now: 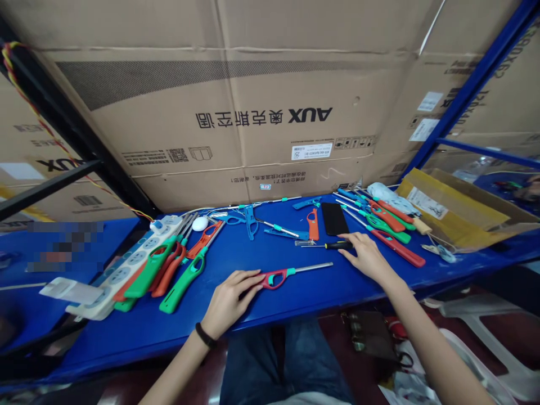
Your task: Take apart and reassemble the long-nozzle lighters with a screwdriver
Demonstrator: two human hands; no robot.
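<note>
My left hand is closed around the handle of a red gas lighter, whose metal barrel points right over the blue tabletop. To the right, my right hand has its fingers on the black and yellow handle of a screwdriver lying on the table. The screwdriver's thin shaft points left. Just behind that hand lies a black phone. Near the shaft are a small clear part and an orange lighter shell. Blue lighter pieces lie farther back.
Green and red lighters are piled on the left, against a white power strip. More lighters fan out at the right, beside an open yellow carton. A large cardboard panel stands behind the table.
</note>
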